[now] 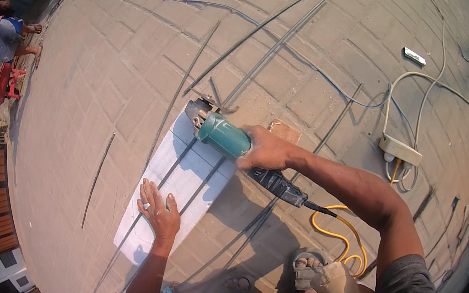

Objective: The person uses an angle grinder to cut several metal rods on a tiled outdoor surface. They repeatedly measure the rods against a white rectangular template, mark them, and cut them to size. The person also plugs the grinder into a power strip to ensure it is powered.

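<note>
My right hand (267, 149) is wrapped round the green body of an angle grinder (224, 136). The grinder's head and guard point up and left over the far end of a white block (193, 213). Thin metal rods (177, 164) lie lengthwise across the block and run past both its ends. On the block's near half rests my left hand (161, 213), fingers stretched out and lying flat over one rod. The black rear handle (278, 186) of the grinder leads into a cord. Where the disc meets a rod, I cannot make out contact.
A yellow cord (348, 239) loops near my foot (308, 268). A white extension socket (400, 151) with pale cables lies at the right. More rods (97, 180) and a small packet (414, 56) lie on the paving (80, 123). Another person (6, 40) is at the far left.
</note>
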`<state>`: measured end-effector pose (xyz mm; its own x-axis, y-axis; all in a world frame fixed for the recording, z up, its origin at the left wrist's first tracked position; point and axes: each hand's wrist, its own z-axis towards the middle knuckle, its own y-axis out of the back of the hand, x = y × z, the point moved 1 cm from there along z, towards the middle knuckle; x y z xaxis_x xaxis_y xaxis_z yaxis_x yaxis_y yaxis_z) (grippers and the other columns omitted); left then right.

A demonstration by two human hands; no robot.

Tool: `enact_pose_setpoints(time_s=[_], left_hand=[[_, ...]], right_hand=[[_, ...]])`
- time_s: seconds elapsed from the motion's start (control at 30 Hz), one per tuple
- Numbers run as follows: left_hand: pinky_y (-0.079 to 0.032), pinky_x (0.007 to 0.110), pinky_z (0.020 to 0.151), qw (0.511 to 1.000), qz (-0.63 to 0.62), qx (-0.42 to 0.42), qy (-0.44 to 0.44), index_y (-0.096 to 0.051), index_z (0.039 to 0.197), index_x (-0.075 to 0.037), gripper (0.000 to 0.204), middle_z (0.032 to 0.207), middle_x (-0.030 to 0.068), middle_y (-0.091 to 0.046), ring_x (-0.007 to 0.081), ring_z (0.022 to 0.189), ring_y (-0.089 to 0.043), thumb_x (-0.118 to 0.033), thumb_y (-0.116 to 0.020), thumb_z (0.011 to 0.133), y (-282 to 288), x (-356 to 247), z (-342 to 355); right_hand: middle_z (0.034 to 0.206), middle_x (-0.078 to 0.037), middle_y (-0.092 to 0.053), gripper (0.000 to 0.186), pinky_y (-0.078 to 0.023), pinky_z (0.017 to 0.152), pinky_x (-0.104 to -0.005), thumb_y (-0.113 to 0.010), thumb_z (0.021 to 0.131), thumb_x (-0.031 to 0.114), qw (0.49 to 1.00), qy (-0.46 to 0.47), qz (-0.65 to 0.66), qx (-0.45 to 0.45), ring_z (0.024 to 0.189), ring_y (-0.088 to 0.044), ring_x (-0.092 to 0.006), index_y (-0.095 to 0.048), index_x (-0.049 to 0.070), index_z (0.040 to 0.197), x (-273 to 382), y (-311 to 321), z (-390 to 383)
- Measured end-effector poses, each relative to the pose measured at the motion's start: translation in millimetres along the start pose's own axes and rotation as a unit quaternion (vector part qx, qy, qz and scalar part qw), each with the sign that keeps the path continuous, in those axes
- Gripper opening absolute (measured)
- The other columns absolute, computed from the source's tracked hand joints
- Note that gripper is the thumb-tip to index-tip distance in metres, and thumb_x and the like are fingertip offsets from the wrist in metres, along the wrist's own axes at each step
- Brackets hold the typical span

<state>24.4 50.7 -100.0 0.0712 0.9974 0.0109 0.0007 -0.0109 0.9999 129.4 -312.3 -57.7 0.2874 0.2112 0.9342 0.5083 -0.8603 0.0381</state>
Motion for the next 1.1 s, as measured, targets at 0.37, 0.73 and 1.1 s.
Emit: enact_pose_setpoints(time_s=[0.37, 0.73, 1.1], left_hand=[[-0.021, 0.062, 0.116, 1.000, -0.008, -0.016, 0.017, -0.035, 0.150, 0.010, 0.063, 0.165, 0.0201, -0.026, 0.0393, 0.151, -0.025, -0.024, -0.052, 0.100, -0.8, -2.5, -4.9], [-0.014, 0.062, 0.118, 0.999, -0.026, 0.005, 0.023, -0.036, 0.150, 0.010, 0.065, 0.165, 0.0213, -0.024, 0.0389, 0.152, -0.021, -0.030, -0.052, 0.101, 0.8, 1.0, -2.2], [-0.016, 0.062, 0.117, 1.000, -0.026, -0.002, 0.016, -0.037, 0.149, 0.010, 0.064, 0.163, 0.0222, -0.027, 0.0394, 0.151, -0.023, -0.029, -0.053, 0.101, 1.3, 1.2, -1.4]], right_hand=[[0.103, -0.021, -0.068, 0.065, -0.052, 0.087, -0.0360, -0.077, 0.069, 0.023, 1.000, 0.003, 0.014, -0.014, 0.098, -0.065, -0.0262, -0.059, -0.013, 0.119, 6.9, 1.1, 0.9], [0.106, -0.019, -0.067, 0.079, -0.052, 0.087, -0.0331, -0.077, 0.065, 0.030, 1.000, -0.024, 0.011, -0.014, 0.096, -0.065, -0.0260, -0.057, -0.012, 0.128, 3.5, -2.8, 6.4], [0.101, -0.020, -0.068, 0.063, -0.052, 0.086, -0.0349, -0.076, 0.070, 0.028, 1.000, 0.005, 0.015, -0.020, 0.094, -0.067, -0.0268, -0.062, -0.012, 0.118, -3.3, -0.3, -1.5]])
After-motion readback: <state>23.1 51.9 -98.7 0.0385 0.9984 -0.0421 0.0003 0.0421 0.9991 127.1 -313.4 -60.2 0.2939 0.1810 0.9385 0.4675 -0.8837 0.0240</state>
